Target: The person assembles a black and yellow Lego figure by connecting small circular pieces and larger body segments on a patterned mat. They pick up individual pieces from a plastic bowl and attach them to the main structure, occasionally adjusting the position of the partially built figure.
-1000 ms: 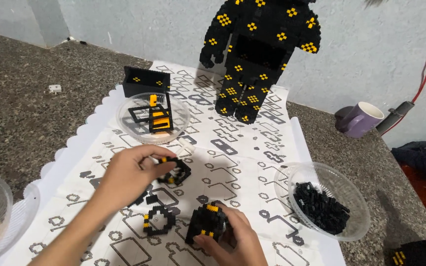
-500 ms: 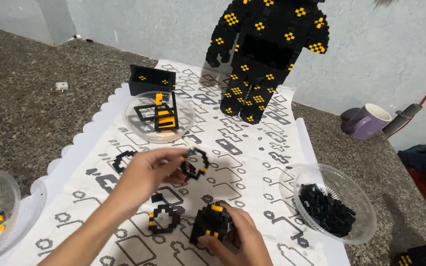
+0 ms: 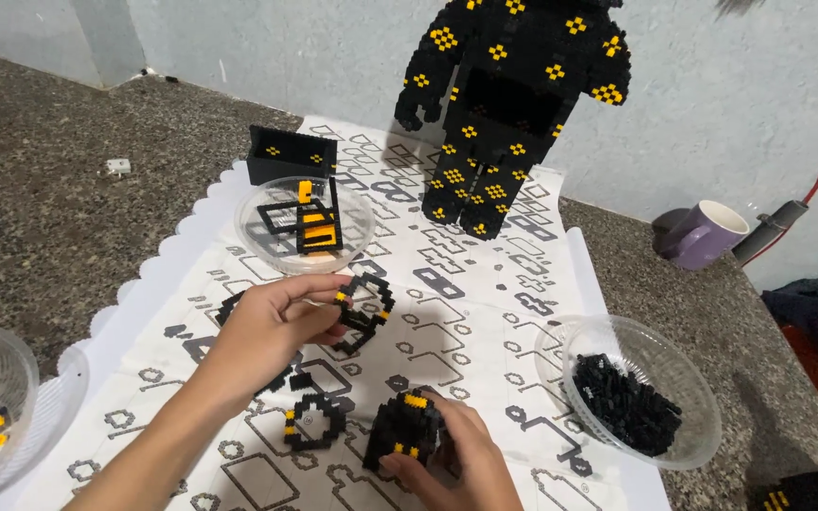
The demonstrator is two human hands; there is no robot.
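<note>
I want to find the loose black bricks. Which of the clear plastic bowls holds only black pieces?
The clear bowl at the right, with a heap of black bricks. The bowl by the figure holds black-and-yellow parts; the left-edge one shows yellow bits.

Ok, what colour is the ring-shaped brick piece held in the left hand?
Black with a few orange bricks: the ring-shaped brick piece in the left hand, seen in the head view.

Open mat (image 3: 485,312) between 2 bowls: parts bowl (image 3: 305,225) behind, brick bowl (image 3: 631,390) right.

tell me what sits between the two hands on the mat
In the head view, a small black-and-yellow brick ring lies on the mat between the left hand and right hand.
</note>
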